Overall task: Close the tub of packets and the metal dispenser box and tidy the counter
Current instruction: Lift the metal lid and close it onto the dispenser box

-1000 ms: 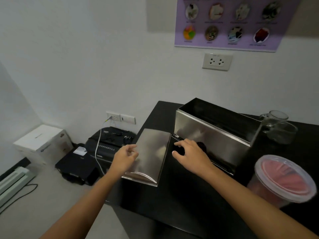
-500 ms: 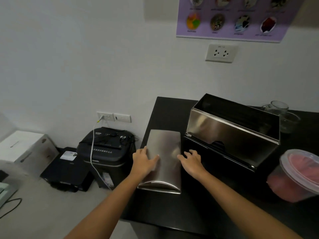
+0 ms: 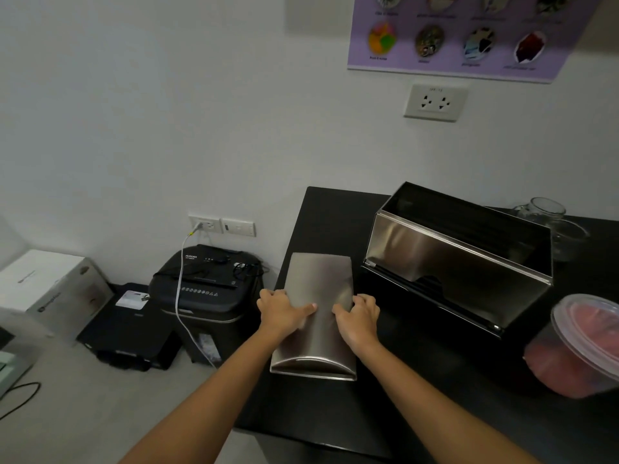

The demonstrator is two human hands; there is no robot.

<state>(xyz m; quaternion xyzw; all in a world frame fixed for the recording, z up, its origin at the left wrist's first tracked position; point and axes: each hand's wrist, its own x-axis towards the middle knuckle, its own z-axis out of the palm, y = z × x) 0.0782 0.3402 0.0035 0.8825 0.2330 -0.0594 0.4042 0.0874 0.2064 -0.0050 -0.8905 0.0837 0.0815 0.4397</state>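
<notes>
A curved metal lid (image 3: 320,279) lies flat on the black counter (image 3: 418,380), near its left edge. My left hand (image 3: 283,311) grips the lid's left side with the thumb across the top. My right hand (image 3: 358,316) grips its right side, fingers curled over the edge. Right of the lid stands the metal dispenser box (image 3: 459,259), its top open and a dark slot low in its front. A clear plastic tub (image 3: 579,349) of pink packets sits at the right edge with its clear lid on top.
Two glass cups (image 3: 552,222) stand behind the box by the wall. On the floor left of the counter are a black shredder (image 3: 204,289) with a white cable plugged in, a flat black box (image 3: 130,329) and a white carton (image 3: 50,286).
My left hand moved from the lid's left edge onto its top and side. My right hand left the dispenser's front slot and closed on the lid's right edge. The view shifted left.
</notes>
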